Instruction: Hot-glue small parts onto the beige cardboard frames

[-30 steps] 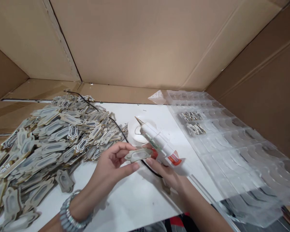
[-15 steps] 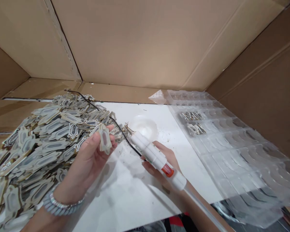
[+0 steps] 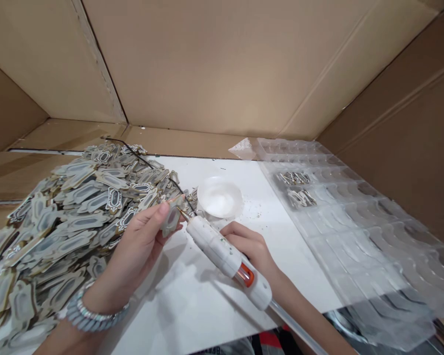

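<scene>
Head view: your left hand (image 3: 138, 249) pinches one ornate die-cut piece (image 3: 171, 220) between thumb and fingers, just right of the big pile of same pieces (image 3: 70, 217). Your right hand (image 3: 250, 249) is wrapped tight around the white glue gun (image 3: 225, 254), with the nozzle tip at the piece's edge; I cannot tell whether it touches. Small white dish (image 3: 219, 197) sits just beyond the tip. Black cord (image 3: 148, 165) runs over the pile. Clear blister tray (image 3: 355, 222) lies to the right on the white tabletop (image 3: 207, 310), a few pieces in its far cells. Beaded bracelet (image 3: 92, 315) on your left wrist.
</scene>
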Action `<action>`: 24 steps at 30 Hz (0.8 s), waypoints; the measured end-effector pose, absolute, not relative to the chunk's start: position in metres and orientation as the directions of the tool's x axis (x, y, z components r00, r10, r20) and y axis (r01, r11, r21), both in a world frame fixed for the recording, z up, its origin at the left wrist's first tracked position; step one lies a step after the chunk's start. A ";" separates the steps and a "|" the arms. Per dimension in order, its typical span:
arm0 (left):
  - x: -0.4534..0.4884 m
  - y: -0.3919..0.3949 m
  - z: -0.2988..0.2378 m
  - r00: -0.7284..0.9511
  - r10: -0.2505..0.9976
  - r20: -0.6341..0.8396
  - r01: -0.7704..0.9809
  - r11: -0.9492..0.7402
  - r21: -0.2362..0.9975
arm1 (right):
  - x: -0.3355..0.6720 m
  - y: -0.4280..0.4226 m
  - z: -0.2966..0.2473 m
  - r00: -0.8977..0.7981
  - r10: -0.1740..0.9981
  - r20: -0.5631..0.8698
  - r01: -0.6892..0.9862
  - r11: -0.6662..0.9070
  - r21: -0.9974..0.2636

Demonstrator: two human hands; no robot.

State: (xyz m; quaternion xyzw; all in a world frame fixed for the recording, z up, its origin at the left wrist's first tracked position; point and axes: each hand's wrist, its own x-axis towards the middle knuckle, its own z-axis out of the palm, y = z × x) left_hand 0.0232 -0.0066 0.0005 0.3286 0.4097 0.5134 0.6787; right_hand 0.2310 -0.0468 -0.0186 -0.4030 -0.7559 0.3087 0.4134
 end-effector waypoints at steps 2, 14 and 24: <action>0.023 -0.007 0.001 0.140 0.960 -0.241 -0.437 0.278 0.856 | 0.231 -0.047 -0.018 -0.333 0.872 0.360 0.361 0.470 -0.806; 0.023 -0.009 0.002 0.138 0.956 -0.257 -0.407 0.292 0.866 | 0.231 -0.047 -0.019 -0.324 0.882 0.341 0.365 0.449 -0.816; 0.025 -0.006 0.004 0.110 0.949 -0.295 -0.407 0.314 0.858 | 0.230 -0.047 -0.020 -0.318 0.886 0.338 0.366 0.444 -0.818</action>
